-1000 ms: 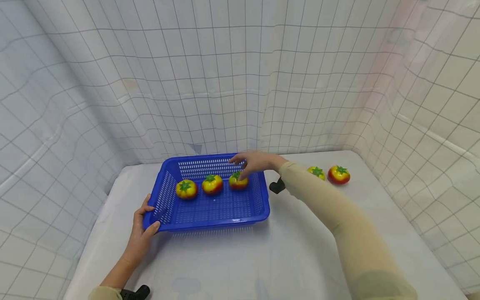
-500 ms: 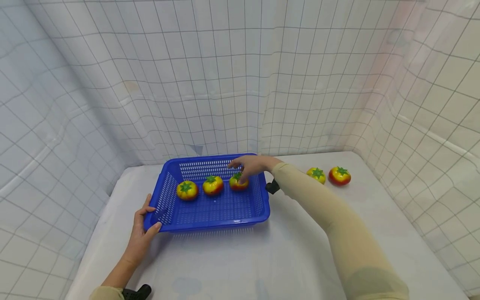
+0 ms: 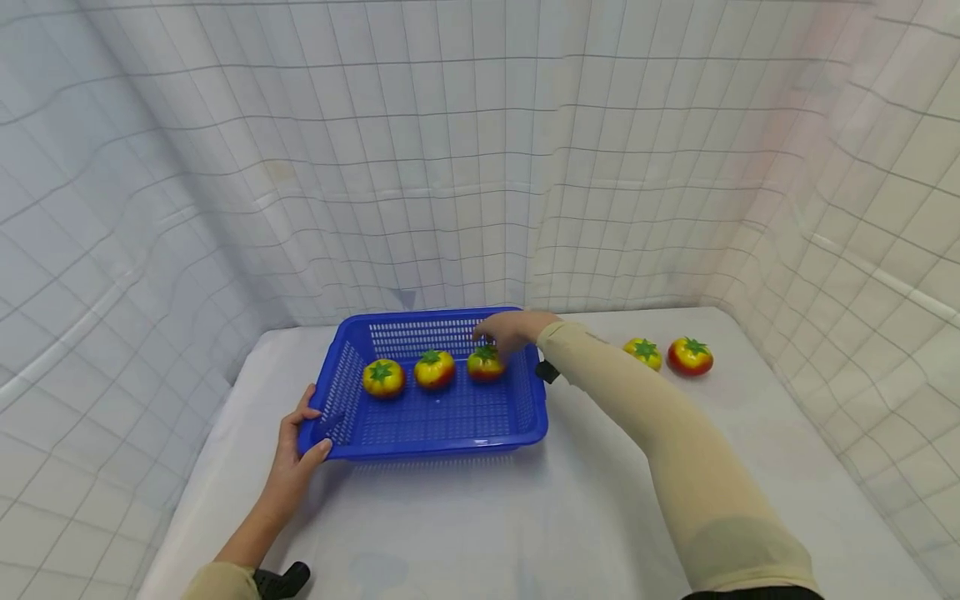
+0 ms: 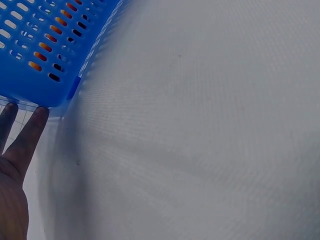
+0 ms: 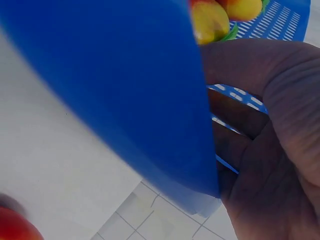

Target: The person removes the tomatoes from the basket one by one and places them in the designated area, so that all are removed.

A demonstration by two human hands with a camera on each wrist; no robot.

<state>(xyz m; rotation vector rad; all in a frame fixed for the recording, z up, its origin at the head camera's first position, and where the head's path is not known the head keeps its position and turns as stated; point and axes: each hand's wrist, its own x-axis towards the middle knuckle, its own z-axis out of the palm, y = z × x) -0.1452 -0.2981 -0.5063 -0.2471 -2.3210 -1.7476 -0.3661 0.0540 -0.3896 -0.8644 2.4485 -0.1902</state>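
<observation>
A blue plastic basket [image 3: 420,450] with slotted walls sits on the white-covered table. Three red-and-yellow artificial tomatoes with green tops stand in a row inside it: a left tomato [image 3: 383,380], a middle tomato [image 3: 434,371] and a right tomato [image 3: 483,365]. My left hand [image 3: 291,467] grips the basket's near left corner, thumb on the front rim and fingers over the side. Reaching over the right wall, my right hand [image 3: 517,332] holds the right tomato between thumb and curled fingers. In the right wrist view the basket wall [image 5: 135,100] hides the fingertips.
Right of the basket, two more tomatoes lie on the table: a partly covered tomato [image 3: 642,353] behind the right sleeve and a redder tomato [image 3: 690,358]. White gridded curtains [image 3: 450,167] enclose the table at the back and sides.
My right hand has lowered onto the right tomato, its spread fingers closing in around it. The left hand keeps its place on the basket. The whole view has shifted slightly.
</observation>
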